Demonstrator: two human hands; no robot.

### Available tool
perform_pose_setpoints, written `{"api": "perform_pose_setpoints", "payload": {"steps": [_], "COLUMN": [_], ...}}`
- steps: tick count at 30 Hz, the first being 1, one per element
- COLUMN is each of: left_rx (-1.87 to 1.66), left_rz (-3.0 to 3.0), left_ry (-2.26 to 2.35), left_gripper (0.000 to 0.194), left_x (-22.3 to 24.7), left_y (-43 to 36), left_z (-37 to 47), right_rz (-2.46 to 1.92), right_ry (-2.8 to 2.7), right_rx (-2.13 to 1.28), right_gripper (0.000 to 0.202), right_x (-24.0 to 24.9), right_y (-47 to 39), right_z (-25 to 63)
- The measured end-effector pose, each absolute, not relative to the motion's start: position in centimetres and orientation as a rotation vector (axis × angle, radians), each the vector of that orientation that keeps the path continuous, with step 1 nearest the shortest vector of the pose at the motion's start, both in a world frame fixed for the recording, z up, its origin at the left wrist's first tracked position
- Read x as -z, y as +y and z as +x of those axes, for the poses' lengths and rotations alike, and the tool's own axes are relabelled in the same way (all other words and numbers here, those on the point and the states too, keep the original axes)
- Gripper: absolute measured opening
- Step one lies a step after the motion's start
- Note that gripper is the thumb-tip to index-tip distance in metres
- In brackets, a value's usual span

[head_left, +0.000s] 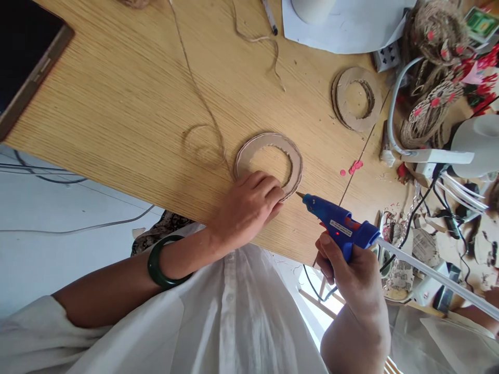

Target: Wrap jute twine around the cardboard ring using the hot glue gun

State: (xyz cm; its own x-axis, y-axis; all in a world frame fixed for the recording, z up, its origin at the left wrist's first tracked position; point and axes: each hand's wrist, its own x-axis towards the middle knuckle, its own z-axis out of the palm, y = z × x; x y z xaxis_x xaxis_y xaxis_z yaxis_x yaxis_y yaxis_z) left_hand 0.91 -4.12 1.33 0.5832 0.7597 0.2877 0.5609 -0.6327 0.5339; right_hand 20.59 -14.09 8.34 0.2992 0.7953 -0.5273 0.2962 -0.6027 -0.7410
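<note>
A flat cardboard ring [247,150] lies on the wooden table near its front edge, with twine running around its outer rim. My left hand [251,202] grips the ring's near side, fingers curled over the band. From the ring's left side a loose length of twine [200,96] loops on the table and runs toward the far edge. In my right hand [351,270] is a blue glue gun [337,221], its small red light showing. A long white glue stick [432,270] juts from its back. The nozzle points at the ring's lower right rim, a small gap away.
Stacked cardboard rings [343,109] lie at the back right, with small red discs [356,166] nearer. Braided twine coils [432,36], a white lamp [477,145] and cables crowd the right. A dark-screened device [31,52] sits at the left; white paper [351,31] lies at the back.
</note>
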Motion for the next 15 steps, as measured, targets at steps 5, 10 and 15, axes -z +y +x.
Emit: {"api": "perform_pose_setpoints", "payload": {"steps": [5, 10, 15], "left_rx": [-0.752, -0.920, -0.895], "left_rz": [2.331, 2.351, 2.430], "left_ry": [1.074, 1.039, 1.028], "left_gripper": [0.016, 0.012, 0.017], "left_x": [-1.7, -1.6, -1.8], "left_y": [-4.2, -4.2, -4.5], "left_z": [2.2, 0.2, -3.3], "right_rz": [-2.092, -2.023, -1.999], "right_ry": [-0.952, -1.034, -1.109], "right_rx": [-1.203, -1.213, -1.226], "right_gripper": [0.035, 0.026, 0.030], "right_x": [-8.5, -8.3, -7.7], "right_y": [-14.2, -14.8, -15.1], "right_z": [20.8, 21.0, 21.5]}}
